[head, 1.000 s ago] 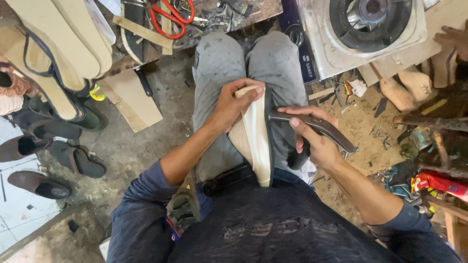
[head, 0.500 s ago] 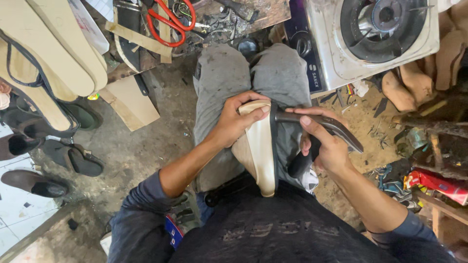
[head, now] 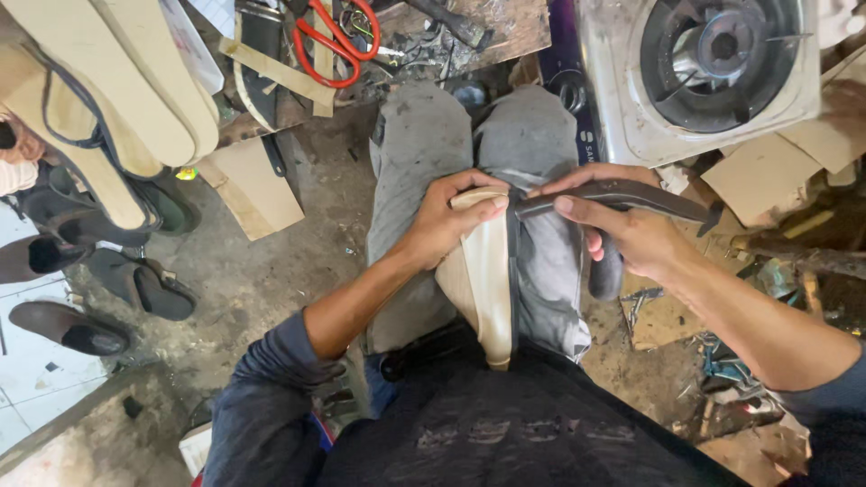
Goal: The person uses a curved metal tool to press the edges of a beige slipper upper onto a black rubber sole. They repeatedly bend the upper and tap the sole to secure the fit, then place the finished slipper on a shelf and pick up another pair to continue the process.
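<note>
A beige shoe sole (head: 485,280) stands on edge on my lap, its lower end against my belly. My left hand (head: 451,219) grips its upper end, thumb over the tip. My right hand (head: 622,230) holds a dark curved knife (head: 622,196), whose blade end meets the sole's top edge beside my left thumb. My knees in grey trousers (head: 424,153) point away from me.
Red-handled scissors (head: 338,41) and scraps lie on a wooden bench ahead. A white stove burner (head: 713,68) stands at upper right. Beige soles (head: 90,99) are stacked at upper left, dark sandals (head: 99,289) on the floor at left, tools and cardboard at right.
The knife has slid up along the sole's edge from near the middle to its top end. My right hand moved up and outward with it. The left hand keeps its grip.
</note>
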Tool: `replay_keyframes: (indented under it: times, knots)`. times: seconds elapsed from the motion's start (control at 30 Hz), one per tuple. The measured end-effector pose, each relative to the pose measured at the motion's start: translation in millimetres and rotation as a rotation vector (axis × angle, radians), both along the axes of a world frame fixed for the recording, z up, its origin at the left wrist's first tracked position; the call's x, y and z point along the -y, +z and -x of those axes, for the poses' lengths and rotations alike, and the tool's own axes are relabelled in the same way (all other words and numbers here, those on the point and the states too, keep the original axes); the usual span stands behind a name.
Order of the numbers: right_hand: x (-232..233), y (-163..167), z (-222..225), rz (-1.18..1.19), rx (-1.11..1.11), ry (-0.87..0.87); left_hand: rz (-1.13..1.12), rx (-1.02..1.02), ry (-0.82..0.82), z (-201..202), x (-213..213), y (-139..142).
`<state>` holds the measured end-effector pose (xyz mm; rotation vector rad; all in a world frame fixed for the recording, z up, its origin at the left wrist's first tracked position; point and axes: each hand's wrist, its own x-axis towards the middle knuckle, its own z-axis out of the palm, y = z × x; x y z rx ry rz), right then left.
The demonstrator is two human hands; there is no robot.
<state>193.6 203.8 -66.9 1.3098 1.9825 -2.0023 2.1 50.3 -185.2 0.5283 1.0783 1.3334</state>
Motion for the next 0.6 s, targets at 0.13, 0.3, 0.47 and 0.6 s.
replay_keyframes:
  times: [0.13,0.3,0.47,0.6]
  knots:
    - [29.8,-6.9,-12.7,0.231,-0.360,-0.202,-0.042,0.021,0.014,-2.4,7.1,8.5]
    - [71.3,-6.6,-34.9,0.320,-0.720,-0.315,-0.171,-0.143,0.096,-8.9,23.8,56.0]
    - [80.3,20.3,-51.1,0.265,-1.009,-0.214,-0.679,-0.596,0.156,10.7,37.4,147.8]
    - [84.5,27.8,-39.6,0.259,-1.082,-0.213,-0.737,-0.706,0.081,19.0,32.1,195.4]
